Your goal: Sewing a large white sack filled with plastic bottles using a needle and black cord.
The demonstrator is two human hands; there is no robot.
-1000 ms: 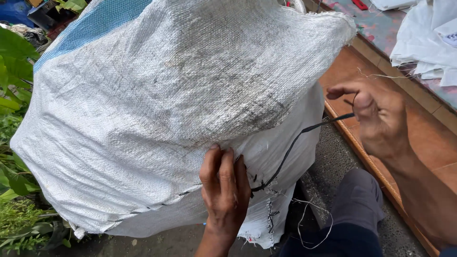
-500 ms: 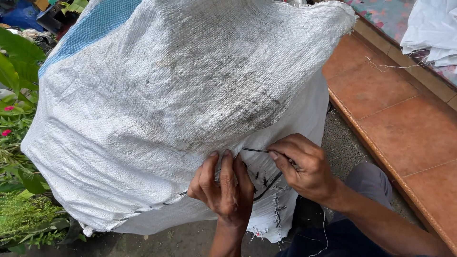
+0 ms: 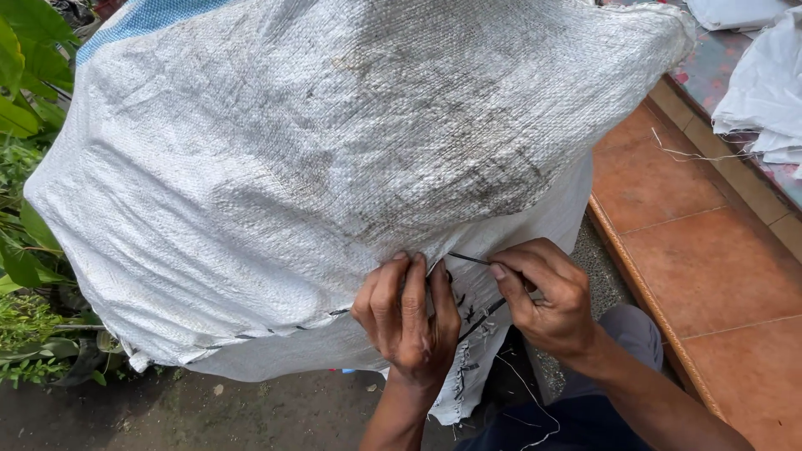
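Big risk I see: that thin dark needle (image 3: 469, 259) could slip and jab the left hand (image 3: 407, 321), since its fingers are curled shut, pinching the seam of the stuffed white woven sack (image 3: 334, 167) right beside the tip. Right hand (image 3: 547, 292) comes in knuckles-up from the side, fingers closed tight on the needle, dark thread (image 3: 483, 319) trailing below.

— What colour is the sack (image 3: 334, 167) above the hands?
— White woven weave, smudged grey-black, with a blue stripe at its far left top.
— And the thread (image 3: 480, 316) between the hands?
— Black, like the needle (image 3: 469, 259).
— To the right of the hands?
— Terracotta tiles (image 3: 710, 276); beyond them, white cloth (image 3: 764, 100).
— Left?
— Green leaves (image 3: 21, 100).
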